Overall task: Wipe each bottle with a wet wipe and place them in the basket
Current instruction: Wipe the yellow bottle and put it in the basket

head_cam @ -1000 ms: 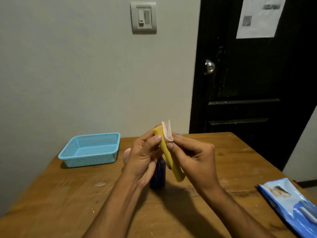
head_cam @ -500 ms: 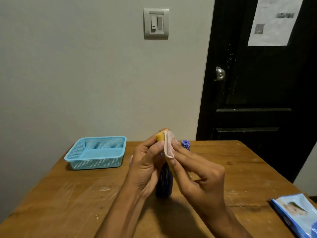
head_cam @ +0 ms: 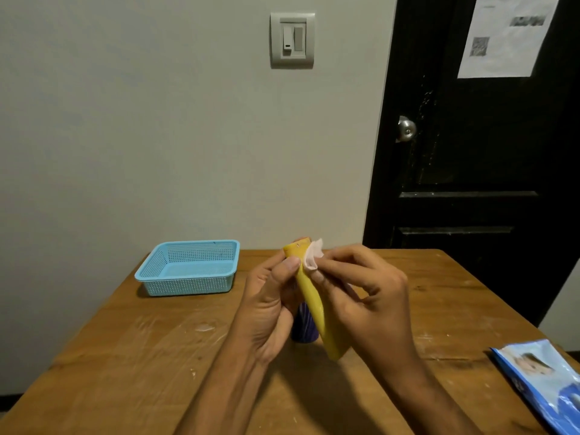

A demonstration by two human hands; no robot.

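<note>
My left hand (head_cam: 270, 306) grips a slim yellow bottle (head_cam: 314, 306), held tilted above the table's middle. With my right hand (head_cam: 367, 302) I pinch a small white wet wipe (head_cam: 314, 257) against the bottle's upper end. Behind my hands a dark blue bottle (head_cam: 303, 328) stands on the table, mostly hidden. A light blue mesh basket (head_cam: 188, 268) sits at the far left of the table, with nothing visible in it.
The wooden table (head_cam: 125, 356) meets a grey wall at the back. A blue pack of wet wipes (head_cam: 543, 381) lies at the right front edge. A black door (head_cam: 470, 183) stands behind the table's right side.
The wipe has shifted on the yellow bottle's upper end and now sits to its right. The camera view has moved, so the scene lies lower in frame.
</note>
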